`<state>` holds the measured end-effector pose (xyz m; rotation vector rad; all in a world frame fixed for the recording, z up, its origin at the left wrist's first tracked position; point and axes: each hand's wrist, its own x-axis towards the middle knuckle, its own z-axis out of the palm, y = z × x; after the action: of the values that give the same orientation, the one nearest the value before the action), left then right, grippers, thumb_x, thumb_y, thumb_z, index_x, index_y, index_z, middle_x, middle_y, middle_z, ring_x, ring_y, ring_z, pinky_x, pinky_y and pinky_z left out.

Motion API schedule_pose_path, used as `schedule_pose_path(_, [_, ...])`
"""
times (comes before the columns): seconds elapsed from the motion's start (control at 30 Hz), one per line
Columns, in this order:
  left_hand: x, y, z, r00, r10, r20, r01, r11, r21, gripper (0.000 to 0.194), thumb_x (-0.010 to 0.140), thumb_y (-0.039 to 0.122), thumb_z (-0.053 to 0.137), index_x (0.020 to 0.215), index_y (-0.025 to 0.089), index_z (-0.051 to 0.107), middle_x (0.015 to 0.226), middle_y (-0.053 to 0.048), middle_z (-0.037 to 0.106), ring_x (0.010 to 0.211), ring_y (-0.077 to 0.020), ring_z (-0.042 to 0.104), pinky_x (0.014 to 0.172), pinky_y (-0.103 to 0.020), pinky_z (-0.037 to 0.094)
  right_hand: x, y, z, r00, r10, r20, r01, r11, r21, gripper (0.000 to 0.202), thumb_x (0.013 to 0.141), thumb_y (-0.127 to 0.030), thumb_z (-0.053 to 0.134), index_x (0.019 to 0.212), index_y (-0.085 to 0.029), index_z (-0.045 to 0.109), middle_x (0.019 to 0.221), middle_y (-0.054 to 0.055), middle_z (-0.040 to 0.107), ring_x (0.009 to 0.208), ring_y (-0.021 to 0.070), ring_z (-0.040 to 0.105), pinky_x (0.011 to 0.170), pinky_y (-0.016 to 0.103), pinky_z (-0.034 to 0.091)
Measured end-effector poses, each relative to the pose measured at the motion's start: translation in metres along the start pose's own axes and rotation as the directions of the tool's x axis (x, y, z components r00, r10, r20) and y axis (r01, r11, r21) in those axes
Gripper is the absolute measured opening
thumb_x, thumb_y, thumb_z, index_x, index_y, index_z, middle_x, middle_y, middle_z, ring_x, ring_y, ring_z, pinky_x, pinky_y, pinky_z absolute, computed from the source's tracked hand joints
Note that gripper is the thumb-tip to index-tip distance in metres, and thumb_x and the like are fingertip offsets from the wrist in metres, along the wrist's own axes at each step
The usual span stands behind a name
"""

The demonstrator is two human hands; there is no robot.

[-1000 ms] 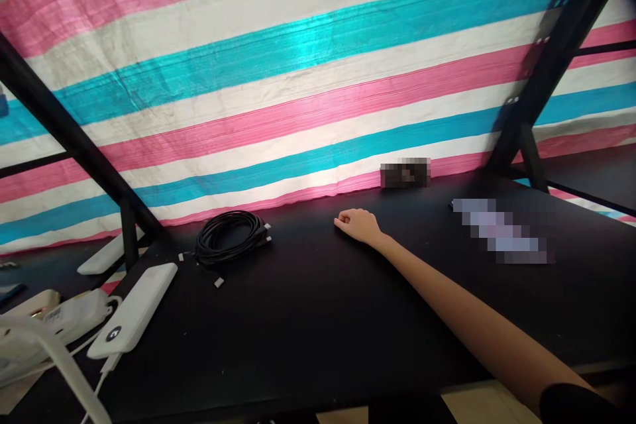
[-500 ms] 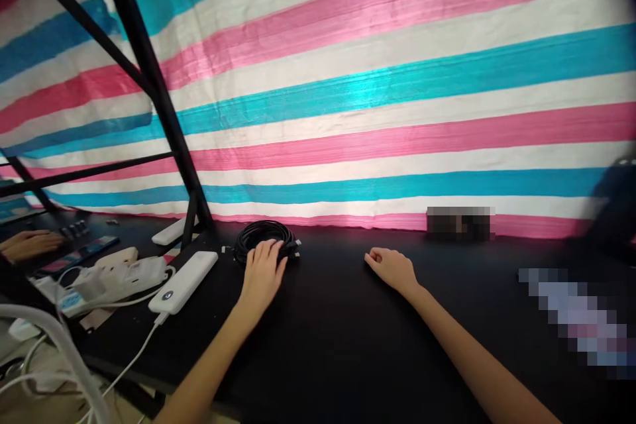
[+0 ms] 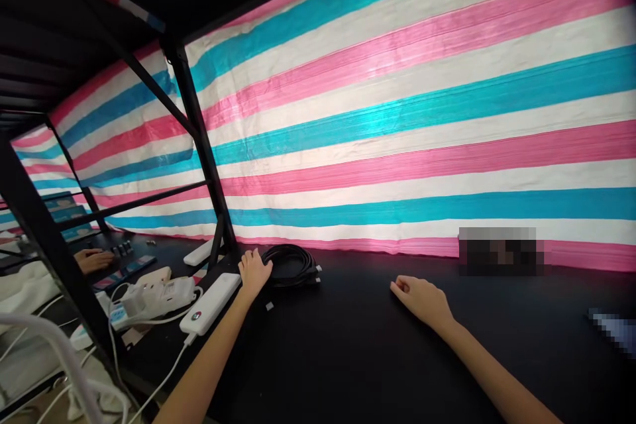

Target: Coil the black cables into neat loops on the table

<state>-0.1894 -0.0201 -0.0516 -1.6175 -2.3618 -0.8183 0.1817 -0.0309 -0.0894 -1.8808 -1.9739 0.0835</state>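
Observation:
A coil of black cable (image 3: 291, 248) lies on the black tabletop (image 3: 328, 358), with small pale connector ends (image 3: 318, 269) at its right. My left hand (image 3: 255, 273) is at the coil's left edge, fingers apart, the thumb side against or very near the loops; whether it touches them I cannot tell. A small white piece (image 3: 269, 306) lies just right of my left wrist. My right hand (image 3: 422, 299) rests on the tabletop well right of the coil, fingers curled in, and nothing shows in it.
Left of my left hand lies a white power bank (image 3: 211, 305) with a cable plugged in. Beyond are a power strip (image 3: 163, 295) and a black metal post (image 3: 209, 165). Another person's hand (image 3: 94, 260) is at far left. A striped sheet (image 3: 397, 165) hangs behind the table.
My left hand has shifted from the front of the coil to its left edge. The camera has tilted up and turned left. My right hand keeps its curled pose.

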Motion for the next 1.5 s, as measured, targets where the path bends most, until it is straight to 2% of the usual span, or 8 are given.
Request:
schedule_pose_path(0.3, [0.024,-0.021,-0.015,0.991,-0.132,0.035,0.136,0.935,-0.327,0.022,0.068,0.027,0.059,0.087,0.021,0.067,0.077,-0.009,0.069,0.082,-0.0283,0.065,0.068,-0.033,0.046,-0.001,0.000,0.000,0.999,-0.019,-0.035,0.020,1.000,0.018,0.032,0.084,-0.039,0.041,0.061,-0.022,0.056,0.066,0.003,0.065,0.065,0.0214,0.060,0.053,0.027,0.027])
schedule_pose_path(0.6, [0.005,0.019,-0.051,0.969,-0.154,-0.193,-0.041,0.670,-0.742,0.047,0.085,0.046,0.036,0.115,0.013,0.051,0.042,0.009,0.032,0.033,-0.0094,0.037,0.038,-0.020,0.031,-0.002,0.001,0.001,0.998,-0.015,-0.057,0.019,0.997,0.078,0.030,0.082,-0.037,0.044,0.060,-0.021,0.057,0.065,0.004,0.064,0.065,0.0216,0.060,0.054,0.027,0.027])
schedule_pose_path(0.8, [-0.034,0.080,-0.089,0.994,-0.082,-0.079,-0.082,-0.042,-0.996,0.035,0.074,0.040,0.062,0.063,0.020,0.036,0.048,0.011,0.022,0.031,-0.0014,0.019,0.031,-0.016,0.015,-0.008,-0.008,-0.005,0.999,0.029,-0.018,-0.024,0.964,0.263,0.049,0.088,-0.052,0.027,0.075,-0.024,0.066,0.069,0.001,0.064,0.067,0.0173,0.060,0.059,0.026,0.036])
schedule_pose_path(0.97, [-0.082,0.119,-0.059,0.976,0.123,0.182,0.204,-0.210,-0.956,0.039,0.076,0.041,0.061,0.062,0.019,0.033,0.049,0.011,0.025,0.031,-0.0005,0.020,0.029,-0.016,0.013,-0.012,-0.025,-0.021,0.964,-0.012,0.266,-0.237,0.412,0.880,0.075,0.085,-0.060,0.005,0.097,-0.016,0.065,0.070,0.003,0.057,0.053,0.0126,0.057,0.043,0.022,0.035])
schedule_pose_path(1.03, [-0.093,0.125,-0.038,0.943,0.203,0.265,0.307,-0.215,-0.927,0.036,0.075,0.042,0.062,0.067,0.019,0.037,0.049,0.011,0.028,0.031,-0.0009,0.023,0.030,-0.015,0.015,-0.016,-0.026,-0.024,0.962,-0.006,0.273,-0.260,0.288,0.922,0.073,0.083,-0.062,0.008,0.099,-0.016,0.063,0.066,0.001,0.049,0.056,0.0126,0.058,0.041,0.020,0.036])
schedule_pose_path(1.2, [-0.090,0.119,-0.001,0.851,0.335,0.406,0.427,0.011,-0.904,0.043,0.073,0.049,0.062,0.102,0.021,0.048,0.049,0.009,0.047,0.042,-0.0104,0.051,0.042,-0.020,0.037,-0.032,-0.018,-0.018,0.980,0.089,0.179,-0.200,0.459,0.866,0.036,0.071,-0.051,0.057,0.089,-0.019,0.055,0.073,-0.001,0.050,0.064,0.0132,0.056,0.038,0.017,0.038])
schedule_pose_path(1.37, [-0.075,0.097,0.000,0.707,0.414,0.573,0.517,0.251,-0.819,0.048,0.074,0.059,0.053,0.089,0.013,0.058,0.058,-0.003,0.061,0.058,-0.0162,0.061,0.057,-0.025,0.045,-0.039,-0.018,-0.023,0.994,0.045,0.102,-0.111,0.420,0.900,0.031,0.080,-0.050,0.045,0.088,-0.020,0.045,0.078,-0.002,0.056,0.058,0.0102,0.060,0.046,0.020,0.045])
schedule_pose_path(1.5, [-0.066,0.085,-0.004,0.769,0.369,0.522,0.423,0.318,-0.849,0.043,0.072,0.056,0.058,0.081,0.013,0.061,0.057,-0.003,0.061,0.055,-0.0142,0.058,0.053,-0.023,0.044,-0.037,-0.019,-0.038,0.994,0.078,0.072,-0.097,0.381,0.919,0.037,0.081,-0.048,0.044,0.107,-0.021,0.046,0.057,-0.010,0.042,0.039,0.0081,0.050,0.040,0.021,0.045])
